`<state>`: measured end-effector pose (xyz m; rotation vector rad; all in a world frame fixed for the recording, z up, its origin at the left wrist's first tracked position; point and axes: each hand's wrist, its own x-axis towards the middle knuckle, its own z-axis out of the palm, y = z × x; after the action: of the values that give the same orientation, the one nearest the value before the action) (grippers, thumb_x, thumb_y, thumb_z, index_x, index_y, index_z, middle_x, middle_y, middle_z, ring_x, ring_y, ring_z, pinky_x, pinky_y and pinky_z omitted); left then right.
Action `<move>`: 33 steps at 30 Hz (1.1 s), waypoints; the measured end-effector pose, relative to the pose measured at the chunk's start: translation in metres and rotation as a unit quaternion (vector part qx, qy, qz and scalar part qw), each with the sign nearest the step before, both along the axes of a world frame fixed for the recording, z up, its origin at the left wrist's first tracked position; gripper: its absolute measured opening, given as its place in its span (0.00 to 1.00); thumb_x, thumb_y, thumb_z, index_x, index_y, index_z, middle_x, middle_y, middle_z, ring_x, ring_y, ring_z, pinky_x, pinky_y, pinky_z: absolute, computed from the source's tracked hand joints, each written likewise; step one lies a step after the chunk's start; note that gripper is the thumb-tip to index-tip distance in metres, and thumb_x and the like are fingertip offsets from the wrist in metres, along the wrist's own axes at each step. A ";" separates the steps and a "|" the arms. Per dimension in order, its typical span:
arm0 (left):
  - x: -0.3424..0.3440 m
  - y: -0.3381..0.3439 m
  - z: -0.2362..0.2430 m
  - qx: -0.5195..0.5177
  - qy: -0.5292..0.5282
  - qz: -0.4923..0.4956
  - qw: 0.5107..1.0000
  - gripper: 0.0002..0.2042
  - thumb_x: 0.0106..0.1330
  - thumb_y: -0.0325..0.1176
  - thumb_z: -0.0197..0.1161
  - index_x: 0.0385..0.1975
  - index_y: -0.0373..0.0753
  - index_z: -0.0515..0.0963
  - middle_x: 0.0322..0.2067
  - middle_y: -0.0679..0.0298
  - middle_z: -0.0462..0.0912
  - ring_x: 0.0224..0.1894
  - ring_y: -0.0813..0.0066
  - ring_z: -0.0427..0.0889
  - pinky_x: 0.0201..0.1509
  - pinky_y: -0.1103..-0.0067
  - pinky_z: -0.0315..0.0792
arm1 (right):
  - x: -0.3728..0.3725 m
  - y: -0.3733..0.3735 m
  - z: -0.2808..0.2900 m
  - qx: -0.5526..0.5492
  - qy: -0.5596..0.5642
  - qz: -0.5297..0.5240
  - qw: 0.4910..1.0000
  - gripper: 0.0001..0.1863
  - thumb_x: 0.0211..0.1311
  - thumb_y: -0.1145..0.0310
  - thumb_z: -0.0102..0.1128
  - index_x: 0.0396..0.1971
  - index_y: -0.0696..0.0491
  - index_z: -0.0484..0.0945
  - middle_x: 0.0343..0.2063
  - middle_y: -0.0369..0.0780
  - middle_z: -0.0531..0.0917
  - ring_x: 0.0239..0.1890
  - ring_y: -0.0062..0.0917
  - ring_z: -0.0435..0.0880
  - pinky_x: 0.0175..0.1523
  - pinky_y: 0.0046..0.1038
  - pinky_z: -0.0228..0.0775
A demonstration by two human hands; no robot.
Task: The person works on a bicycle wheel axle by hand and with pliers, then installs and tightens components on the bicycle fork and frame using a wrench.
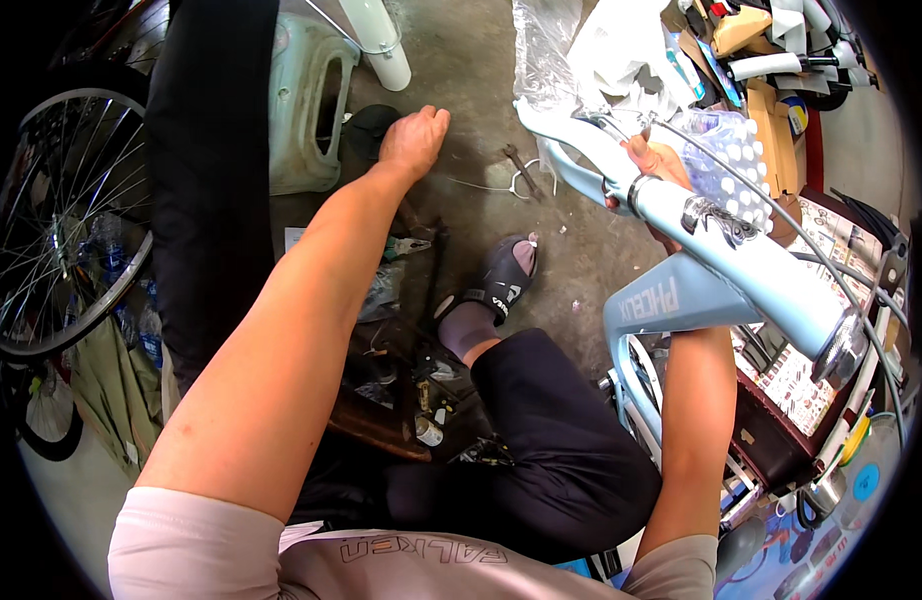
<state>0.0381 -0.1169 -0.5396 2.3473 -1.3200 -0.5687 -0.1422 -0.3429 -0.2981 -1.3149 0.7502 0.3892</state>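
Observation:
A light blue bicycle frame (671, 300) stands tilted at my right side. My right hand (663, 165) reaches up behind its tubes and grips it near the thin rear tubes; part of the palm is hidden by the frame. Over the floor, to the left, my left hand (414, 142) is closed with its fingers curled under. Right beside its knuckles is a dark rounded thing (373, 132); whether the hand holds it or something else is hidden. A metal wrench (524, 172) and a thin white cable loop (496, 187) lie on the floor between my hands.
A pale plastic stool (306, 110) and a white tube (379, 45) are at the upper left, near a spoked wheel (71, 220). Pliers (409, 246) and loose parts lie by my sandalled foot (501, 275). Clear plastic wrap (546, 50) and boxes (771, 130) crowd the upper right.

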 end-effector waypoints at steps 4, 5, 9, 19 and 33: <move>0.006 -0.004 -0.002 0.012 -0.010 -0.006 1.000 0.07 0.61 0.20 0.56 0.37 0.38 0.70 0.39 0.51 0.78 0.43 0.47 0.83 0.45 0.59 0.79 | -0.004 0.004 -0.008 -0.103 -0.035 -0.022 0.994 0.34 0.68 0.37 0.56 0.35 0.60 0.79 0.20 0.40 0.81 0.18 0.22 0.81 0.23 0.24 0.73; 0.003 -0.006 -0.005 0.011 -0.007 -0.007 1.000 0.07 0.61 0.20 0.56 0.37 0.38 0.70 0.39 0.51 0.78 0.43 0.47 0.83 0.45 0.59 0.79 | -0.005 0.003 -0.006 -0.106 -0.036 -0.022 0.993 0.34 0.68 0.37 0.56 0.34 0.60 0.79 0.20 0.39 0.81 0.18 0.22 0.81 0.23 0.23 0.73; 0.004 -0.005 -0.023 -0.024 -0.008 -0.027 0.999 0.08 0.61 0.24 0.61 0.37 0.38 0.71 0.38 0.52 0.78 0.43 0.47 0.82 0.45 0.59 0.79 | -0.008 -0.002 -0.009 -0.091 -0.038 -0.004 0.995 0.35 0.69 0.36 0.54 0.37 0.60 0.82 0.22 0.39 0.84 0.21 0.19 0.82 0.25 0.20 0.71; -0.006 -0.034 0.126 -0.161 0.136 -0.051 0.976 0.10 0.61 0.31 0.66 0.40 0.38 0.78 0.37 0.55 0.82 0.38 0.53 0.85 0.44 0.65 0.79 | -0.026 0.000 -0.001 -0.093 -0.193 -0.123 0.969 0.32 0.68 0.41 0.61 0.50 0.58 0.74 0.44 0.39 0.82 0.48 0.21 0.79 0.54 0.23 0.69; -0.005 -0.014 0.230 -0.260 0.230 -0.119 0.930 0.34 0.61 0.30 0.68 0.68 0.38 0.62 0.63 0.51 0.68 0.65 0.49 0.69 0.68 0.63 0.66 | 0.048 0.008 0.124 -0.289 0.027 0.177 0.940 0.25 0.60 0.62 0.68 0.55 0.56 0.79 0.45 0.40 0.83 0.49 0.25 0.81 0.55 0.27 0.72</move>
<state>0.0328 -0.1308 -0.3098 1.5243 -1.3305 -0.6859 -0.0945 -0.3350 -0.1745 -2.0151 0.6972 0.5162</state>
